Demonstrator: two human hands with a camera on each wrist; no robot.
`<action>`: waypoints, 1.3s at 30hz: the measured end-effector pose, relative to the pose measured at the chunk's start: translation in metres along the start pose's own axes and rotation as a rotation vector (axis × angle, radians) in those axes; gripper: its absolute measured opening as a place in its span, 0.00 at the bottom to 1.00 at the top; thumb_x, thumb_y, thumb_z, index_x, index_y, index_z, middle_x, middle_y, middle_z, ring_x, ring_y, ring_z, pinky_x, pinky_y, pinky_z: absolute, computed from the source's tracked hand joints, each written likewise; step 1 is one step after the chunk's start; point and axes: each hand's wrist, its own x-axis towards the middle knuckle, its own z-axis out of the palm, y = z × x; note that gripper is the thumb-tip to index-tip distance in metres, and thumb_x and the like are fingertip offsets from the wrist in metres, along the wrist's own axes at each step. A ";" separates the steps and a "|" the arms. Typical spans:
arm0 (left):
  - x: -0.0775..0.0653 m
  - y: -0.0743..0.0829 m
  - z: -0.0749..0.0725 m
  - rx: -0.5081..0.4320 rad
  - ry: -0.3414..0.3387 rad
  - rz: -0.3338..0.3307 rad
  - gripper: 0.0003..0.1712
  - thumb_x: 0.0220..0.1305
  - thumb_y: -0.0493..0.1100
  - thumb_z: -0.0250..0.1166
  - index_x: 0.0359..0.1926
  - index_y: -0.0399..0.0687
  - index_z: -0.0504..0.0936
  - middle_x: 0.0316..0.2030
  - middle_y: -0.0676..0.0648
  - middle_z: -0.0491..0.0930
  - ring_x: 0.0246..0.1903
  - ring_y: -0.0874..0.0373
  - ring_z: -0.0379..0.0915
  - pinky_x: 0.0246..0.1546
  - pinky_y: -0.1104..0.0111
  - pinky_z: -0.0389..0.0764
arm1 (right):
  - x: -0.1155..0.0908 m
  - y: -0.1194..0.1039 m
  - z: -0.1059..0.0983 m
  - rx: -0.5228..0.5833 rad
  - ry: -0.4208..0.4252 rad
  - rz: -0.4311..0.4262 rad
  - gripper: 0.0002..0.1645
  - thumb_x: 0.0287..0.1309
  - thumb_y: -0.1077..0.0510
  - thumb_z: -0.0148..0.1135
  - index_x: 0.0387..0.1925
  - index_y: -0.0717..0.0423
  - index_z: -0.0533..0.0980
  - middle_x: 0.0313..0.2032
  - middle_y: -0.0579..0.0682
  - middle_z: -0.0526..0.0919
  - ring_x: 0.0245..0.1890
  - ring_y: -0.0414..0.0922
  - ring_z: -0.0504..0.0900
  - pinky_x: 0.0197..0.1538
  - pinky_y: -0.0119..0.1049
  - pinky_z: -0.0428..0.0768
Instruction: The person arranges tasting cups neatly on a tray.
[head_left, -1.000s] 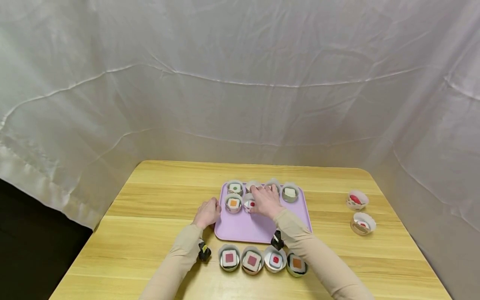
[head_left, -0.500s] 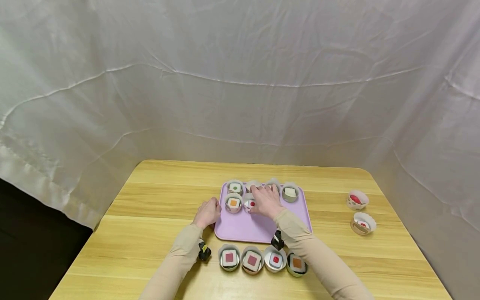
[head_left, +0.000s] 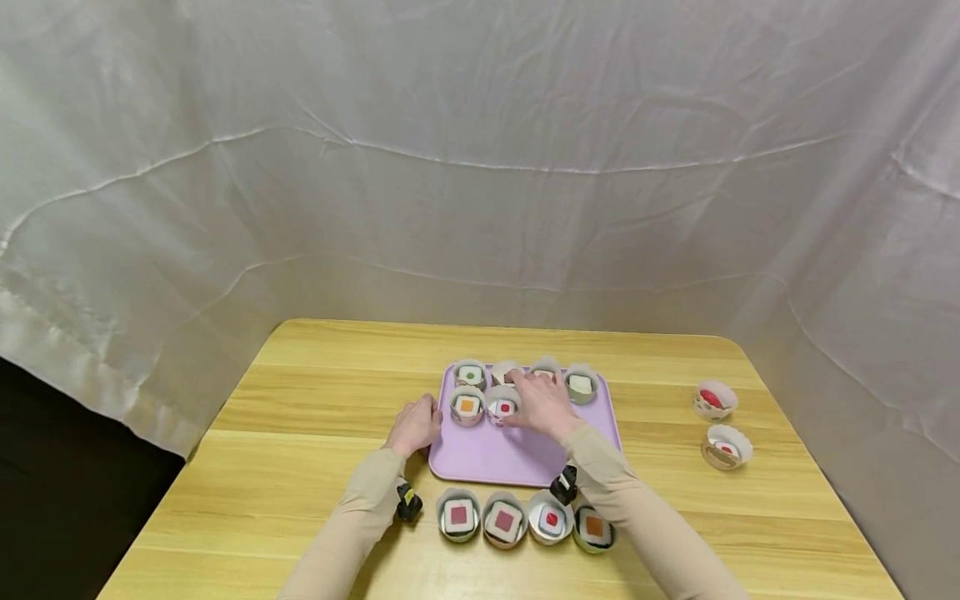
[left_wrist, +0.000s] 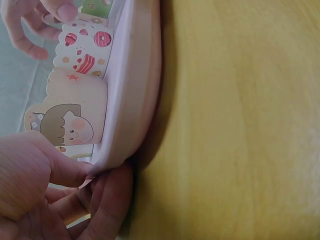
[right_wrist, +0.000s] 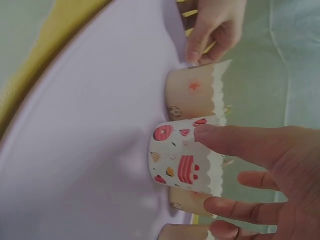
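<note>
A pale grey satiny curtain [head_left: 480, 208] hangs behind a bench of light yellow wood [head_left: 315, 379]. On the bench lies a lilac rectangular tray with rounded corners [head_left: 480, 458].

Two bare hands in beige sleeves work at it. The left hand [head_left: 414, 427] pinches the tray's left rim, probably to steady it. The right hand [head_left: 542, 404] is over the tray, thumb and fingers loosely spread, apparently gripping nothing; whether the thumb touches the cup beside it, I cannot tell.

That cup, white scalloped paper printed with red cakes [right_wrist: 172, 155], stands upright on the tray next to a beige paper cup with a red star [right_wrist: 190, 92]. Four more paper cups [head_left: 581, 398] line the far edge, likely packed in rows to save room. Off the tray, four paper cups [head_left: 446, 500] stand nearest the person and two paper cups [head_left: 726, 462] off to the right.

Only the head view shows the white cup's square piece with a red centre [head_left: 505, 408]. The left wrist view alone reveals the thumb above the rim, fingers below; wrist views add the printed cup sides.
</note>
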 end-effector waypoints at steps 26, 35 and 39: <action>-0.001 0.000 0.000 -0.010 -0.009 -0.011 0.06 0.72 0.39 0.55 0.36 0.42 0.74 0.24 0.45 0.76 0.23 0.54 0.75 0.25 0.66 0.74 | -0.040 0.046 -0.027 0.344 0.132 0.003 0.39 0.53 0.51 0.75 0.62 0.63 0.70 0.61 0.66 0.78 0.62 0.64 0.75 0.69 0.63 0.68; -0.001 0.000 0.000 -0.018 -0.002 0.003 0.07 0.72 0.39 0.55 0.36 0.41 0.74 0.24 0.45 0.76 0.23 0.54 0.74 0.24 0.66 0.74 | -0.054 0.071 -0.030 0.472 0.221 0.038 0.41 0.55 0.56 0.73 0.66 0.67 0.66 0.64 0.70 0.73 0.66 0.68 0.70 0.70 0.64 0.67; 0.000 0.000 0.000 -0.017 0.002 0.005 0.07 0.72 0.39 0.55 0.36 0.41 0.74 0.25 0.45 0.76 0.25 0.54 0.74 0.25 0.66 0.73 | -0.063 0.082 -0.033 0.517 0.245 0.082 0.43 0.56 0.56 0.73 0.67 0.67 0.64 0.67 0.70 0.69 0.68 0.69 0.66 0.69 0.66 0.66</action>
